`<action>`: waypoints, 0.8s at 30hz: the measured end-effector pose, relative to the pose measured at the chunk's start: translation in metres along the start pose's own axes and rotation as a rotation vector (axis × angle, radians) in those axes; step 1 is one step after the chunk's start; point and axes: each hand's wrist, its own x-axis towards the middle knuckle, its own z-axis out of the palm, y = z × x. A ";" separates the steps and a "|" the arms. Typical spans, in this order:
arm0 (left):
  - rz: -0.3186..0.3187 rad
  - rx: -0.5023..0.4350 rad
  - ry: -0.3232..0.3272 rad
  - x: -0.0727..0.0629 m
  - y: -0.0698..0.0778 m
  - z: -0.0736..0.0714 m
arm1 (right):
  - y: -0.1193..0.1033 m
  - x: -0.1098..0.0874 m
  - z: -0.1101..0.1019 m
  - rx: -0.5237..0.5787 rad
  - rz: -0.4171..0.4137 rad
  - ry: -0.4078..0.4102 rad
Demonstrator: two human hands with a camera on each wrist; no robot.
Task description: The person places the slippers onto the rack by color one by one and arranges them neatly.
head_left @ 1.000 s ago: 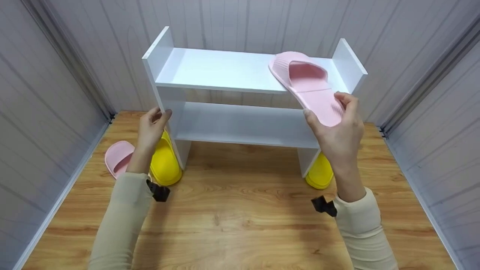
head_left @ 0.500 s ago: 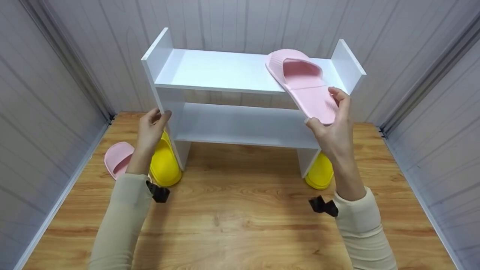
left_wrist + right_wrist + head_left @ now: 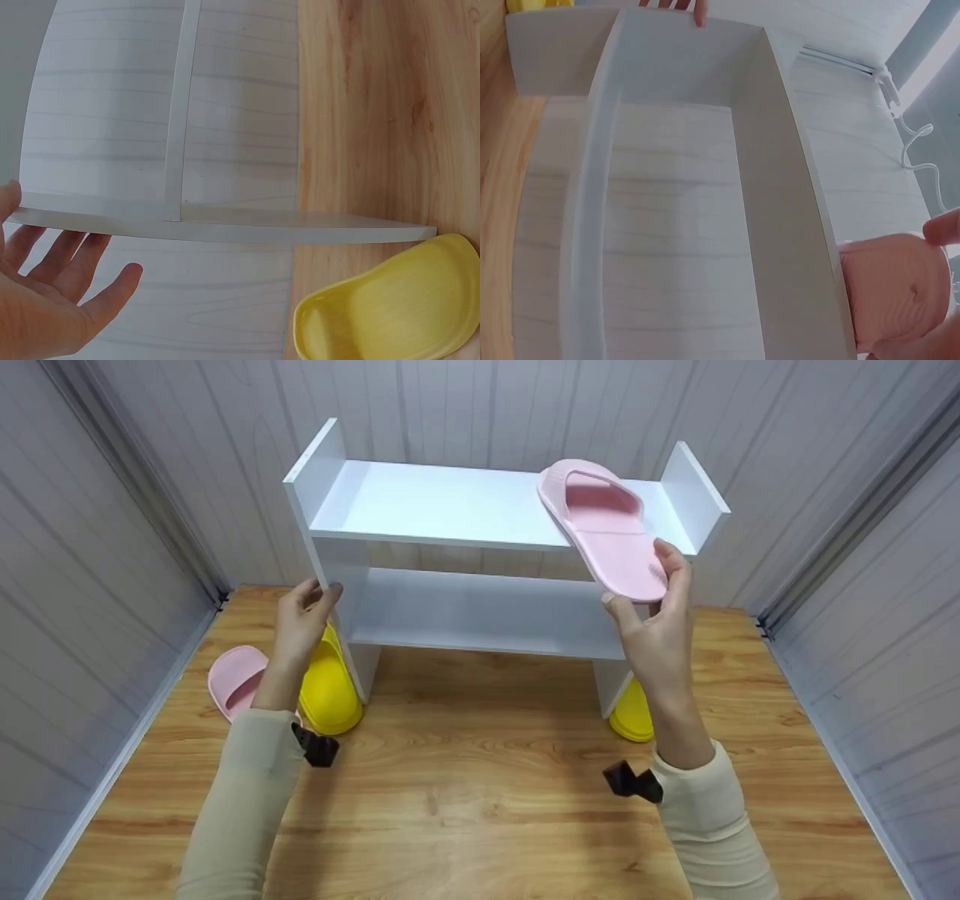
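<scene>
The right hand (image 3: 660, 634) pinches the pink slipper (image 3: 611, 536) by its heel, toe over the rack's (image 3: 442, 502) top board near its right end, though whether the sole touches there I can't quite tell. The left hand (image 3: 301, 615) grips the rack's left panel between thumb and fingers. Outside that panel sit a yellow clog (image 3: 328, 682) and, farther out, the other slipper (image 3: 236, 679); another clog (image 3: 631, 714) stands by the rack's right panel.
</scene>
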 end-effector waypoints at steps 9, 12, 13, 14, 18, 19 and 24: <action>0.007 0.011 0.011 -0.001 0.003 0.000 | 0.007 0.004 0.014 0.024 -0.075 0.099; -0.001 0.020 -0.005 -0.001 0.004 -0.001 | 0.017 0.007 0.016 -0.052 -0.065 0.117; 0.001 0.020 -0.007 -0.001 0.005 -0.001 | 0.019 0.009 0.017 -0.078 -0.063 0.123; 0.003 0.020 -0.008 -0.001 0.005 -0.001 | 0.021 0.010 0.018 -0.096 -0.060 0.128; 0.008 0.014 -0.003 0.000 0.006 0.000 | 0.023 0.012 0.022 -0.146 -0.053 0.138; 0.008 0.013 -0.002 0.000 0.006 0.000 | 0.023 0.012 0.022 -0.155 -0.048 0.139; 0.019 0.009 0.007 0.001 0.004 0.000 | 0.023 0.014 0.026 -0.186 -0.031 0.138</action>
